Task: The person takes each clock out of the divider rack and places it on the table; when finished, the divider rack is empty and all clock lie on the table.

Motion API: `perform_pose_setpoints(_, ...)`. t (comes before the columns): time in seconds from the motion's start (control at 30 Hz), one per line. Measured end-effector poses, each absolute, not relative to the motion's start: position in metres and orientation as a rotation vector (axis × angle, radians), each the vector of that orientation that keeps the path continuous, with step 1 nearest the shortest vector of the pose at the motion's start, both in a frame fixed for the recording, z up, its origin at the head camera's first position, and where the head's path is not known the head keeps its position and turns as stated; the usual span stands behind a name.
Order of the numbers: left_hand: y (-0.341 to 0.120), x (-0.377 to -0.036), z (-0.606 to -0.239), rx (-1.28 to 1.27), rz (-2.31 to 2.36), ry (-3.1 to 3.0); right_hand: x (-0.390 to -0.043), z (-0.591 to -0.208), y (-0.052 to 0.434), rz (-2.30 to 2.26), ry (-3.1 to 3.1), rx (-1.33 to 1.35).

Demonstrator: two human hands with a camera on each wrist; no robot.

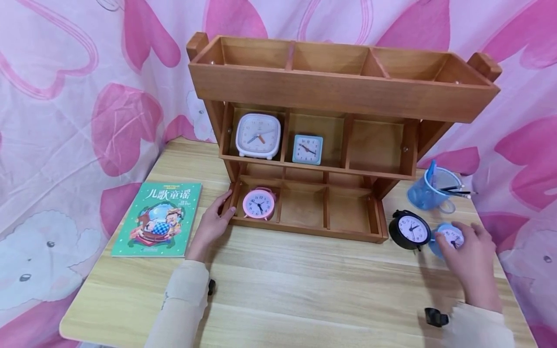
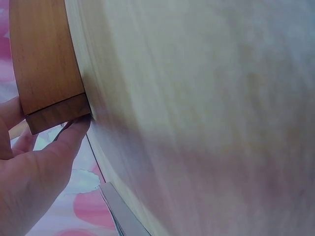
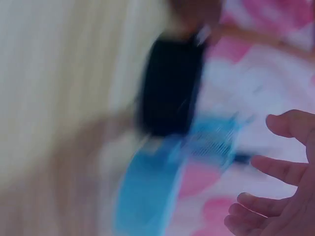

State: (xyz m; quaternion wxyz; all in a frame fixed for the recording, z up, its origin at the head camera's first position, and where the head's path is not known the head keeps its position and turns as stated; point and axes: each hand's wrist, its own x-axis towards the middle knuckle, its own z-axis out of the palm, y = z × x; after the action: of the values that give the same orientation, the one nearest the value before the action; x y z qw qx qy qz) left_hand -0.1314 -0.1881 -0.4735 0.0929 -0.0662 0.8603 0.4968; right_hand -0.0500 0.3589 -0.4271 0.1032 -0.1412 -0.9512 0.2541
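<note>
**Hand closes in on blue clock beside wooden shelf**

At the table's [image 1: 304, 290] near right, the right hand [image 1: 472, 256] reaches over a small blue clock [image 1: 450, 238], fingers spread and loosely bent, apparently just short of a grip; the blurred wrist view shows them apart and holding nothing. A black clock [image 1: 410, 230] stands just left of it. The left hand [image 1: 213, 223] steadies the shelf's [image 1: 344, 89] lower left corner, fingers curled against the wood. The step looks like picking up the blue clock; next, the fingers must close around its rim. Further back, a pink clock [image 1: 258, 203] fills the bottom left compartment, with white [image 1: 258, 136] and teal [image 1: 307, 149] clocks above. A book [image 1: 158, 218] at left reads "儿歌童谣". A blue cup [image 1: 431, 191] holds pens.
</note>
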Motion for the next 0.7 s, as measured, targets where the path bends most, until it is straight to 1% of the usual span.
perform_pose_setpoints(0.17,-0.188,-0.131,-0.473,-0.2,1.481,2.546,-0.062,-0.412,0.288,0.868,-2.665,-0.098)
perform_pose_setpoints(0.43,-0.189,-0.133,-0.474,-0.195,1.469,2.553,-0.091,-0.429,0.154,1.004,-2.748,0.403)
perform_pose_setpoints(0.57,-0.19,-0.133,-0.475,-0.206,1.466,2.549,-0.105,-0.437,0.097,1.07,-2.86,0.481)
perform_pose_setpoints(0.7,-0.19,-0.132,-0.475,-0.201,1.471,2.551,-0.121,-0.447,0.059,1.036,-2.933,0.546)
